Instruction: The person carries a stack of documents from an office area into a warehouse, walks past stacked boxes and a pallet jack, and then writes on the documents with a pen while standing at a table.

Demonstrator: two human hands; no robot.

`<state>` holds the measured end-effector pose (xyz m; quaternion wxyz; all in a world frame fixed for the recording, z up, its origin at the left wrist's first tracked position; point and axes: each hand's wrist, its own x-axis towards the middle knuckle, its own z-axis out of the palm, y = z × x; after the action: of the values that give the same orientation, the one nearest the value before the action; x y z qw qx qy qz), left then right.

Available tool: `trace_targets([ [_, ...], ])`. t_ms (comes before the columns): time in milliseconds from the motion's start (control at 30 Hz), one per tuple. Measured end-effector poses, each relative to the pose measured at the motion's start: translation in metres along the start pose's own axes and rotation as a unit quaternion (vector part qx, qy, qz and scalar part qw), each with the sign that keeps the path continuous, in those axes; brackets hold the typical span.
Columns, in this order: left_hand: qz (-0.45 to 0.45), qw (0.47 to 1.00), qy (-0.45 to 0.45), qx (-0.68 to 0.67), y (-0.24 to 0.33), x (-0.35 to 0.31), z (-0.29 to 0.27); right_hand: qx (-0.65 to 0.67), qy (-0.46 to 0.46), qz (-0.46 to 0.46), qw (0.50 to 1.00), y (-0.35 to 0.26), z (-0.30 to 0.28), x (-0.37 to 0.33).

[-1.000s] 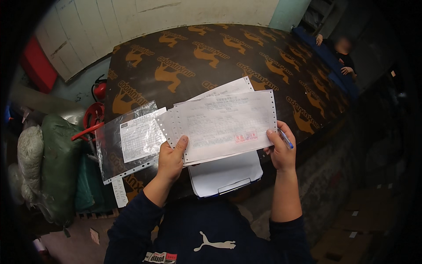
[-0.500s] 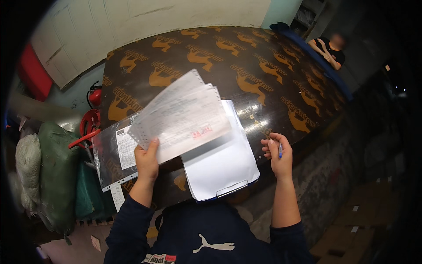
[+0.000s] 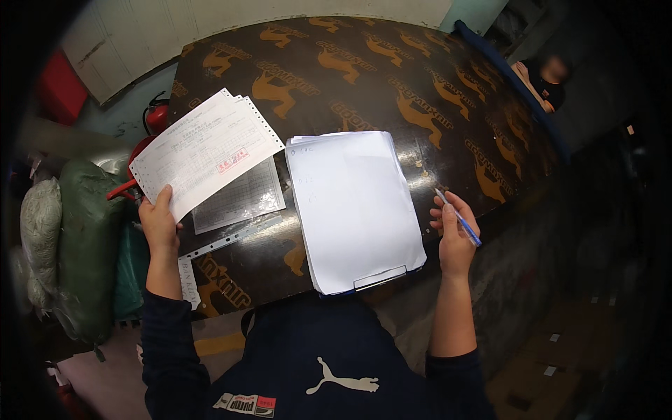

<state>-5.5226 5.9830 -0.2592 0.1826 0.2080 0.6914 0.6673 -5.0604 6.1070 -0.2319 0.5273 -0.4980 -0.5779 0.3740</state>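
Observation:
My left hand (image 3: 161, 218) grips a sheaf of printed forms (image 3: 203, 150) by the near edge, thumb on top. The forms have punched side edges and a red stamp, and they are raised over the table's left part. Beneath them lies a clear plastic sleeve (image 3: 234, 234) with a printed sheet (image 3: 245, 199) in it, partly hidden. My right hand (image 3: 456, 234) holds a blue-and-white pen (image 3: 462, 225) between its fingers, tip pointing up and left. Between my hands, a clipboard (image 3: 381, 278) bears a stack of white paper (image 3: 357, 210) with a few faint handwritten marks at upper left.
The dark table (image 3: 371, 91) has an orange repeated print. Stuffed sacks (image 3: 87, 245) and a red fire extinguisher (image 3: 157, 115) stand to its left. Beyond the far right edge is another person (image 3: 549, 87). Cardboard boxes (image 3: 553, 350) are at lower right.
My left hand has moved left with the forms, uncovering the paper on the clipboard. In my right hand the pen now slants with its tip up and left.

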Motion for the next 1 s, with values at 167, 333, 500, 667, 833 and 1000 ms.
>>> trace_targets([
  [167, -0.003, 0.994, 0.09, -0.055, 0.018, 0.014, -0.028, -0.104, -0.038, -0.025, 0.994, -0.001, 0.019, -0.012],
  [333, 0.024, 0.981, 0.125, -0.146, 0.033, 0.03, -0.06, -0.096, -0.029, 0.003, 0.995, -0.007, 0.04, -0.018],
  [500, -0.013, 0.992, 0.085, -0.095, 0.027, 0.031, -0.062, -0.097, -0.081, -0.063, 0.99, -0.024, 0.081, -0.021],
  [667, -0.027, 0.997, 0.071, -0.033, 0.005, 0.036, -0.083, -0.166, -0.156, -0.079, 0.971, -0.04, 0.127, -0.033],
  [833, -0.07, 0.987, 0.116, -0.09, -0.01, 0.048, -0.116, -0.183, -0.284, -0.122, 0.933, -0.049, 0.198, -0.045],
  [1000, -0.121, 0.982, 0.09, -0.113, -0.023, 0.042, -0.139, -0.424, -0.289, -0.197, 0.836, -0.04, 0.279, -0.054],
])
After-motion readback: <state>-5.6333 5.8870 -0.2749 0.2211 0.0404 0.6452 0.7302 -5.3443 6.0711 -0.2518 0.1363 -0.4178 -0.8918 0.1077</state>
